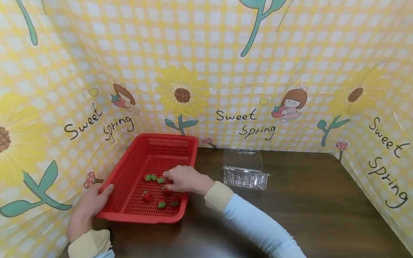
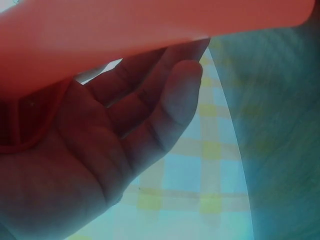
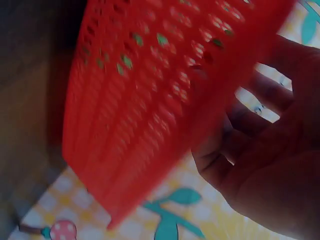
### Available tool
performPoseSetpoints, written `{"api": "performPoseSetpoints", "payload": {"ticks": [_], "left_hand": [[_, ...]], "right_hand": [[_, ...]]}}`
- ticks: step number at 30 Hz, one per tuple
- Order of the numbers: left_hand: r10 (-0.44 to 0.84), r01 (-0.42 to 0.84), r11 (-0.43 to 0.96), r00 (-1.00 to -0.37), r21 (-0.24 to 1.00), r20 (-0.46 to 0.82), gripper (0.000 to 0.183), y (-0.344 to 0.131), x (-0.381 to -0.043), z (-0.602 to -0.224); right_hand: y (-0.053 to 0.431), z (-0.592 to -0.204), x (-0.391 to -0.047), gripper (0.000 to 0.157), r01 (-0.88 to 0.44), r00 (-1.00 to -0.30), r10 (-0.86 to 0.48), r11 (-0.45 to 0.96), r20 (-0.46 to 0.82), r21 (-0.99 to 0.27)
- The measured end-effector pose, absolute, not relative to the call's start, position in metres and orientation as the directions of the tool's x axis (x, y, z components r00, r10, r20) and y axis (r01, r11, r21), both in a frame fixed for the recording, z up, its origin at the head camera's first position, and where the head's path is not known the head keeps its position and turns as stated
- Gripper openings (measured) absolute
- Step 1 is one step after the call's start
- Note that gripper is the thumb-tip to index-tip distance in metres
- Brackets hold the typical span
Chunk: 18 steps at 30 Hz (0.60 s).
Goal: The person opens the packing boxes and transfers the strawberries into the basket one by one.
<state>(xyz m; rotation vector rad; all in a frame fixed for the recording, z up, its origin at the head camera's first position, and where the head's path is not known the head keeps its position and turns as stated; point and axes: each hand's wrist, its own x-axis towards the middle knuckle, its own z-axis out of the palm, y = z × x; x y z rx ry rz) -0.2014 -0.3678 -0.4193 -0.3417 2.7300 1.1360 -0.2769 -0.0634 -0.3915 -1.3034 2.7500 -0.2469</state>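
A red plastic basket (image 1: 151, 218) with slotted walls and floor stands on the left of the table. Several strawberries (image 1: 147, 196) with green leaves lie in it, mostly toward its near right part. My left hand (image 1: 93, 200) grips the basket's left rim near the front corner, thumb over the edge; the left wrist view shows its fingers (image 2: 182, 95) bent beneath the rim. My right hand (image 1: 185, 179) reaches over the right rim, thumb and fingers lowered among the strawberries. Whether a strawberry is pinched there is unclear; the slotted basket wall (image 3: 125, 150) hides the fingertips in the right wrist view.
Right of the basket, a clear plastic clamshell box (image 1: 245, 177) stands with its lid raised toward the back. Beneath everything is a dark wooden table (image 1: 306, 200). A yellow checked cloth (image 1: 206, 46) with flowers and lettering covers the walls at the back and sides.
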Motion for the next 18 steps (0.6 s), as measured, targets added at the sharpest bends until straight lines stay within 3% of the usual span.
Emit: {"api": "performPoseSetpoints", "payload": {"ticks": [7, 18], "left_hand": [[-0.15, -0.275, 0.677, -0.96, 0.682, -0.238, 0.072, -0.37, -0.199, -0.422], [-0.15, -0.259, 0.707, -0.964, 0.658, -0.218, 0.071, -0.374, -0.202, -0.418]], "right_hand": [[-0.095, -0.412, -0.273, 0.015, -0.724, -0.658, -0.727, 0.683, -0.196, -0.1], [-0.112, -0.427, -0.277, 0.009, -0.648, -0.715, -0.651, 0.754, -0.257, -0.107]]}}
